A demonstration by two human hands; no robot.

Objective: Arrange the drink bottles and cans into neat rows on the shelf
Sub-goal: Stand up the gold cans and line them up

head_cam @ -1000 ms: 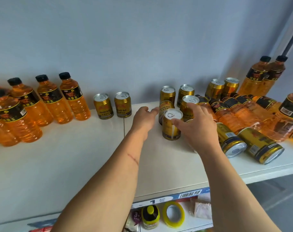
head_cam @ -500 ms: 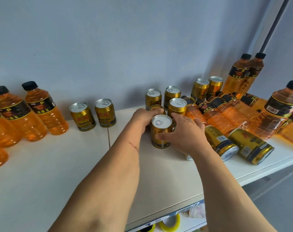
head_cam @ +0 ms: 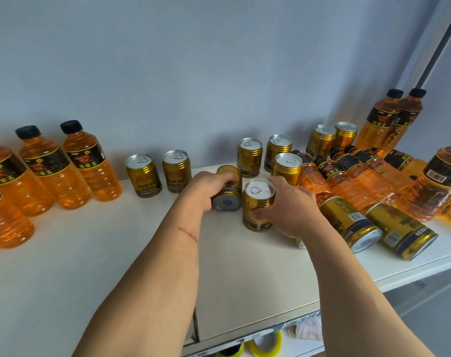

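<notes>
Head view showing the left hand (head_cam: 206,188) curling its fingers around a tilted can (head_cam: 227,189), whose base is facing the camera, while the right hand (head_cam: 286,210) is wrapping its thumb and fingers around an upright can (head_cam: 258,206) standing just right of the tilted one; both cans are sitting mid-shelf on the white shelf (head_cam: 90,266). Risk, as a judgement: the right forearm is reaching close past the two fallen cans (head_cam: 374,228) lying just right of the upright can, and a sideways sweep could be sending them rolling toward the shelf's front edge; the heap of toppled bottles (head_cam: 348,179) behind them could be shifting likewise. Contents: all visible can tops are showing intact pull tabs, so they are appearing sealed; the capped bottles, including the standing bottles (head_cam: 64,166) well left of the upright can, are holding orange liquid
</notes>
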